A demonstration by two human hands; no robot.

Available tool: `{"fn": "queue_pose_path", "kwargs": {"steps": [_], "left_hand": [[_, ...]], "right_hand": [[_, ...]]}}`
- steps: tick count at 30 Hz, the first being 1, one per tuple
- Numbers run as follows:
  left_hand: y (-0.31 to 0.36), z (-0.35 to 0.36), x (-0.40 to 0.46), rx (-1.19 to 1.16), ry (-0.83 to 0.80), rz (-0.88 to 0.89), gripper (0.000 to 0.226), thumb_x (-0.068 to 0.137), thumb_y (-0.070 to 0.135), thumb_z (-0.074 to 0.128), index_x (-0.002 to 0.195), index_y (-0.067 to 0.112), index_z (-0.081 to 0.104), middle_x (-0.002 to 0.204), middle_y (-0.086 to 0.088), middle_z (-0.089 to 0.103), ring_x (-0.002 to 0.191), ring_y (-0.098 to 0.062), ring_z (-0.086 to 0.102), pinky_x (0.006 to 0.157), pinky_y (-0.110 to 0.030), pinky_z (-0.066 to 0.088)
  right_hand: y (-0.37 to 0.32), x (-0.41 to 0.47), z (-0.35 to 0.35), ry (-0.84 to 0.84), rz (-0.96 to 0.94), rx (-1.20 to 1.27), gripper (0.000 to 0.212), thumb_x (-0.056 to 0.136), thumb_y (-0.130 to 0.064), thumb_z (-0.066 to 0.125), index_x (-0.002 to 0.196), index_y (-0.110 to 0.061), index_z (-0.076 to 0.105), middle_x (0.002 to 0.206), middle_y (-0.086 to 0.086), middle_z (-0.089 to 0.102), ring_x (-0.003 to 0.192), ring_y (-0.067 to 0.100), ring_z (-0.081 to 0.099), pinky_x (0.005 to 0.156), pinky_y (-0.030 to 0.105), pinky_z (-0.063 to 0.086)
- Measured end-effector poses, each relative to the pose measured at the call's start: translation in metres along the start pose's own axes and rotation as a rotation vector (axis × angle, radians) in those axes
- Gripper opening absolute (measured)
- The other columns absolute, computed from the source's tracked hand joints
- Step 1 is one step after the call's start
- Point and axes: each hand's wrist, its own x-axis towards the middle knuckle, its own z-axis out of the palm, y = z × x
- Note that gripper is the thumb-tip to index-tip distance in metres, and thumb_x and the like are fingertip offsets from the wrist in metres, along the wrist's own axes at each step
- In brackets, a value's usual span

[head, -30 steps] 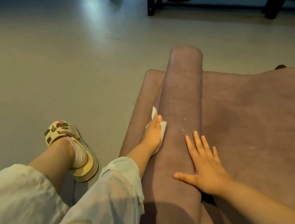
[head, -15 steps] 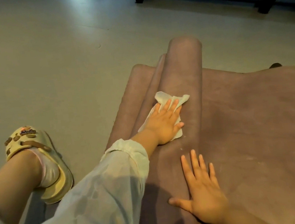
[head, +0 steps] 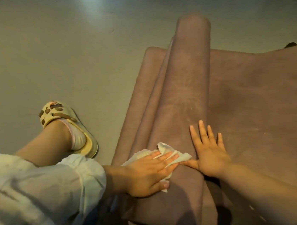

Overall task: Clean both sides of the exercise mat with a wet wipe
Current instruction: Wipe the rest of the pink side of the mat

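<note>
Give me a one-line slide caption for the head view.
Left hand presses a wet wipe flat on the partly rolled exercise mat while the right hand steadies it.

Both hands flat (fingers straight)

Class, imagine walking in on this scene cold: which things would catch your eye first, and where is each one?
First, the white wet wipe pressed flat under the left hand on the rolled part of the mauve exercise mat, near the bottom centre. Beside it, the right hand rests spread on the mat. At the left, a cream slipper with brown charms stands on the grey floor.
</note>
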Motion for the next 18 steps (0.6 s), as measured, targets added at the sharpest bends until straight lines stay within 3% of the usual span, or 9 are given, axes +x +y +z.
{"fn": "queue_pose_path", "kwargs": {"steps": [2, 5, 8, 11, 13, 16, 18], "left_hand": [[0.010, 0.006, -0.023, 0.014, -0.065, 0.075, 0.066, 0.101, 0.039, 0.031, 0.151, 0.017, -0.006, 0.159, -0.004, -0.007, 0.145, -0.016, -0.011, 0.109, -0.025, -0.022], [0.022, 0.030, -0.052, 0.081, -0.193, 0.203, 0.064, 0.101, 0.041, 0.029, 0.151, 0.014, -0.002, 0.158, -0.005, -0.012, 0.142, -0.016, -0.022, 0.100, -0.030, -0.033], [0.024, 0.038, -0.060, 0.061, -0.199, 0.232, 0.060, 0.102, 0.039, 0.030, 0.151, 0.016, 0.006, 0.158, -0.001, -0.011, 0.138, -0.012, -0.024, 0.101, -0.031, -0.033], [0.017, 0.025, -0.055, 0.081, -0.072, 0.256, 0.054, 0.101, 0.037, 0.031, 0.150, 0.019, 0.019, 0.159, 0.001, 0.000, 0.144, -0.013, -0.011, 0.107, -0.031, -0.024], [0.007, 0.020, -0.049, 0.140, 0.049, 0.346, 0.052, 0.099, 0.037, 0.034, 0.148, 0.021, 0.027, 0.159, 0.000, 0.012, 0.146, -0.017, 0.002, 0.113, -0.034, -0.014], [-0.001, 0.013, -0.040, 0.161, 0.109, 0.422, 0.049, 0.097, 0.036, 0.038, 0.144, 0.021, 0.034, 0.152, -0.002, 0.031, 0.142, -0.021, 0.019, 0.117, -0.042, 0.000], [-0.002, 0.007, -0.030, 0.075, 0.142, 0.335, 0.047, 0.098, 0.037, 0.043, 0.141, 0.020, 0.040, 0.144, -0.002, 0.042, 0.136, -0.020, 0.028, 0.118, -0.047, 0.011]], "right_hand": [[-0.002, -0.001, -0.002, 0.032, 0.026, -0.042, 0.115, 0.069, -0.088, 0.029, 0.134, -0.022, -0.038, 0.136, 0.001, -0.049, 0.140, 0.032, -0.027, 0.114, 0.054, -0.010], [-0.006, -0.007, -0.004, 0.078, 0.057, -0.098, 0.114, 0.071, -0.085, 0.030, 0.143, -0.021, -0.029, 0.148, 0.006, -0.038, 0.141, 0.033, -0.025, 0.113, 0.054, -0.010], [-0.014, -0.016, -0.001, 0.222, 0.017, -0.143, 0.108, 0.077, -0.078, 0.035, 0.149, -0.014, -0.015, 0.156, 0.013, -0.021, 0.143, 0.035, -0.015, 0.113, 0.056, -0.005], [-0.022, -0.026, -0.002, 0.576, -0.260, -0.089, 0.084, 0.081, -0.045, 0.067, 0.146, -0.008, 0.029, 0.153, 0.020, 0.023, 0.140, 0.040, 0.021, 0.108, 0.059, 0.018], [-0.032, -0.032, -0.006, 0.693, -0.528, 0.077, 0.057, 0.085, -0.017, 0.060, 0.138, -0.009, 0.039, 0.147, 0.018, 0.036, 0.134, 0.030, 0.032, 0.106, 0.051, 0.029], [-0.060, -0.048, -0.015, 0.600, -0.825, 0.215, 0.040, 0.090, -0.021, 0.045, 0.129, -0.013, 0.046, 0.139, 0.013, 0.047, 0.125, 0.019, 0.041, 0.107, 0.026, 0.032], [-0.075, -0.056, -0.012, 0.534, -0.956, 0.220, 0.032, 0.097, -0.032, 0.044, 0.122, -0.012, 0.051, 0.132, 0.010, 0.050, 0.119, 0.018, 0.046, 0.107, 0.019, 0.031]]}}
